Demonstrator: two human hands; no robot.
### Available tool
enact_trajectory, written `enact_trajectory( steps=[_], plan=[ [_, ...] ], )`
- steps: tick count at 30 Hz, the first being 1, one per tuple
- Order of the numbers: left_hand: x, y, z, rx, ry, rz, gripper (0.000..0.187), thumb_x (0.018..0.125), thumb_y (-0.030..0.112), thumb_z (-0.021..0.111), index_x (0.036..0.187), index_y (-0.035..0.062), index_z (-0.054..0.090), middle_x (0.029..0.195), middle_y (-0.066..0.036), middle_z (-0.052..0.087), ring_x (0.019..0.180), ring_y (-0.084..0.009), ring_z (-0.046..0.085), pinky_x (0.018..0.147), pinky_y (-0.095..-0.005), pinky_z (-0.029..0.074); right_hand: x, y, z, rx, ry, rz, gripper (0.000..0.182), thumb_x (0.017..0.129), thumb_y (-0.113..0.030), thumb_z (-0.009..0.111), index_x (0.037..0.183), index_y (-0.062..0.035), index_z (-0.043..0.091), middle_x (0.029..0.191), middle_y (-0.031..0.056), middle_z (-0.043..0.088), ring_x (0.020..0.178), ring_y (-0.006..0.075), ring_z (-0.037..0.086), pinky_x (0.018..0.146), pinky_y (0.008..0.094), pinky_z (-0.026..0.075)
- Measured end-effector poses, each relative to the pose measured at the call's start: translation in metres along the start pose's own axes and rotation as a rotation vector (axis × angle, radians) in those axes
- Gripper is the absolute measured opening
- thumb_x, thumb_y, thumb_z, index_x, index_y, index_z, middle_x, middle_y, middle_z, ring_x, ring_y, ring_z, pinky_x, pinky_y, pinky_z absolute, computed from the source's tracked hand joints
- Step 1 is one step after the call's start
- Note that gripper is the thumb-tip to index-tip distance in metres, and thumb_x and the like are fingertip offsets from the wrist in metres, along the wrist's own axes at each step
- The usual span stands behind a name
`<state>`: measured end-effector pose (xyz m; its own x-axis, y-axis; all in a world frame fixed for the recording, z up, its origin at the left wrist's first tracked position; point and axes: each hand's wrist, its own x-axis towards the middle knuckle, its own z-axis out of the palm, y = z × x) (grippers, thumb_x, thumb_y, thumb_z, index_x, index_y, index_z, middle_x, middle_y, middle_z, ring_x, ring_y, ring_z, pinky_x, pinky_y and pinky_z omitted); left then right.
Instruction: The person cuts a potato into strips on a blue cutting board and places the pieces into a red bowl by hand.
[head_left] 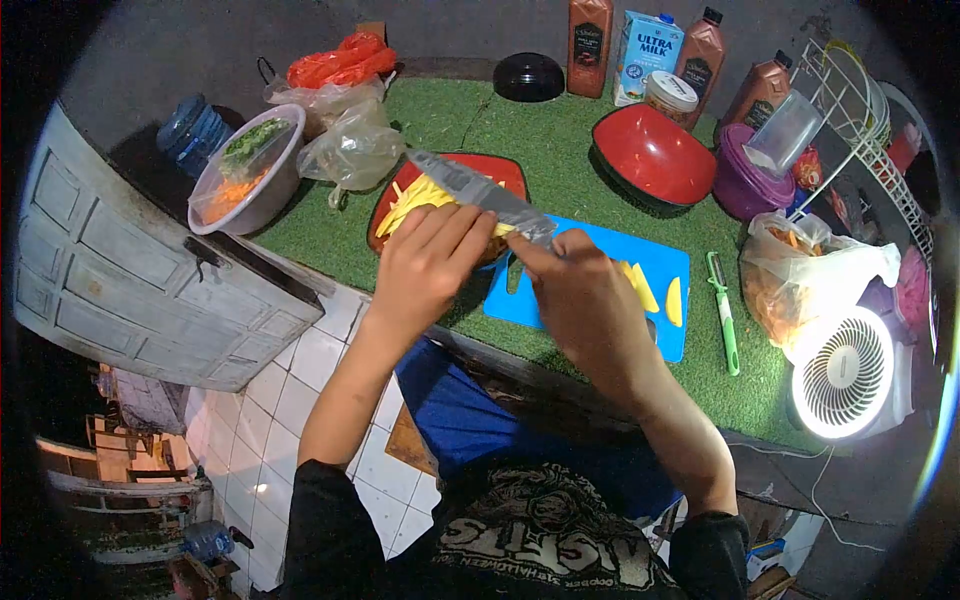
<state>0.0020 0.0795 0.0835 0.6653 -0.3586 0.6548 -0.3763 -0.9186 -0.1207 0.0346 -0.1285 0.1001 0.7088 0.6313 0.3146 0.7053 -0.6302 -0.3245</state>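
My right hand (585,290) is wrapped round the handle of a kitchen knife (470,187), its broad blade slanting up and left over a red dish (510,172). Yellow potato strips (410,205) lie heaped in that dish. Against the blade's lower edge, my left hand (435,255) has its fingers bent and pressed together, with some yellow strips at the fingertips; the tips themselves are partly hidden. Below my right hand lies a blue cutting board (590,240), bearing several potato pieces (642,288) on its right side.
A green peeler (723,315) lies right of the board. Behind it stands a red bowl (655,150). A basin (285,180) of shredded vegetables and plastic bags (355,145) sit left. Bottles, a milk carton (648,60), a filled bag (785,270) and a fan (843,372) stand around the right.
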Motion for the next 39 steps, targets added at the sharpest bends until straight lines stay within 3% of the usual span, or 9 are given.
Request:
enact_trajectory(
  steps=[6, 8, 16, 19, 22, 24, 34, 37, 39],
  plan=[
    [-0.007, -0.040, 0.001, -0.263, 0.021, -0.210, 0.033, 0.080, -0.003, 0.071, 0.112, 0.0039, 0.073, 0.102, -0.017, 0.074, 0.096, -0.0332, 0.072, 0.085, -0.0401, 0.055, -0.001, 0.031, -0.004, -0.007, 0.156, -0.070, 0.042, 0.085, -0.004, 0.059, 0.126, -0.0087, 0.067, 0.087, 0.0214, 0.063, 0.073, 0.0359, 0.070, 0.064, 0.0413, 0.059],
    [-0.002, -0.053, -0.001, -0.330, -0.140, -0.375, 0.034, 0.080, -0.005, 0.070, 0.113, 0.0040, 0.073, 0.103, -0.018, 0.074, 0.093, -0.0328, 0.072, 0.082, -0.0373, 0.056, -0.005, 0.034, -0.007, 0.010, 0.156, -0.055, 0.041, 0.085, -0.004, 0.060, 0.125, -0.0097, 0.068, 0.087, 0.0219, 0.064, 0.073, 0.0367, 0.069, 0.064, 0.0422, 0.058],
    [0.025, -0.067, 0.012, -0.273, -0.122, -0.366, 0.019, 0.086, 0.005, 0.072, 0.105, 0.0010, 0.072, 0.094, -0.016, 0.072, 0.080, -0.0304, 0.071, 0.070, -0.0353, 0.055, -0.015, 0.046, -0.010, 0.115, 0.225, 0.007, 0.036, 0.088, -0.007, 0.064, 0.122, -0.0159, 0.070, 0.091, 0.0206, 0.066, 0.076, 0.0369, 0.068, 0.067, 0.0461, 0.057],
    [0.033, -0.070, 0.017, -0.309, -0.132, -0.316, 0.021, 0.087, 0.010, 0.073, 0.106, 0.0005, 0.073, 0.093, -0.018, 0.071, 0.084, -0.0376, 0.070, 0.073, -0.0408, 0.054, -0.018, 0.053, -0.013, 0.124, 0.206, 0.012, 0.036, 0.087, -0.007, 0.066, 0.122, -0.0154, 0.071, 0.090, 0.0196, 0.067, 0.077, 0.0349, 0.067, 0.069, 0.0444, 0.057],
    [0.043, -0.069, 0.021, -0.371, -0.210, -0.371, 0.027, 0.092, 0.016, 0.071, 0.118, 0.0078, 0.073, 0.094, -0.015, 0.072, 0.080, -0.0331, 0.071, 0.073, -0.0380, 0.055, -0.022, 0.058, -0.014, 0.063, 0.244, -0.090, 0.033, 0.088, -0.007, 0.066, 0.120, -0.0147, 0.071, 0.086, 0.0184, 0.067, 0.077, 0.0336, 0.067, 0.069, 0.0419, 0.056],
    [0.048, -0.069, 0.026, -0.377, -0.179, -0.340, 0.031, 0.094, 0.019, 0.069, 0.124, 0.0106, 0.071, 0.097, -0.017, 0.072, 0.085, -0.0356, 0.070, 0.076, -0.0401, 0.054, -0.026, 0.060, -0.015, 0.133, 0.205, 0.044, 0.033, 0.087, -0.007, 0.067, 0.119, -0.0145, 0.071, 0.081, 0.0167, 0.067, 0.078, 0.0319, 0.066, 0.071, 0.0399, 0.056],
    [0.053, -0.089, 0.038, -0.194, -0.255, -0.401, 0.038, 0.089, 0.011, 0.070, 0.126, 0.0054, 0.067, 0.110, -0.019, 0.068, 0.098, -0.0404, 0.066, 0.086, -0.0445, 0.052, -0.039, 0.072, -0.027, 0.134, 0.185, 0.119, 0.041, 0.087, -0.005, 0.067, 0.126, -0.0143, 0.068, 0.082, 0.0174, 0.068, 0.081, 0.0328, 0.067, 0.073, 0.0415, 0.056],
    [0.055, -0.085, 0.042, -0.163, -0.115, -0.289, 0.035, 0.087, 0.007, 0.070, 0.122, 0.0034, 0.068, 0.113, -0.019, 0.068, 0.099, -0.0405, 0.066, 0.087, -0.0425, 0.053, -0.047, 0.077, -0.031, 0.194, 0.235, 0.097, 0.048, 0.087, -0.003, 0.066, 0.134, -0.0132, 0.063, 0.088, 0.0205, 0.069, 0.084, 0.0340, 0.069, 0.075, 0.0410, 0.055],
    [0.059, -0.065, 0.040, -0.184, -0.014, -0.233, 0.030, 0.086, 0.006, 0.071, 0.116, 0.0025, 0.070, 0.112, -0.019, 0.069, 0.098, -0.0398, 0.067, 0.087, -0.0415, 0.054, -0.053, 0.070, -0.041, 0.420, 0.159, 0.297, 0.054, 0.090, -0.001, 0.063, 0.143, -0.0119, 0.055, 0.093, 0.0236, 0.070, 0.083, 0.0354, 0.070, 0.075, 0.0417, 0.055]
  ],
)
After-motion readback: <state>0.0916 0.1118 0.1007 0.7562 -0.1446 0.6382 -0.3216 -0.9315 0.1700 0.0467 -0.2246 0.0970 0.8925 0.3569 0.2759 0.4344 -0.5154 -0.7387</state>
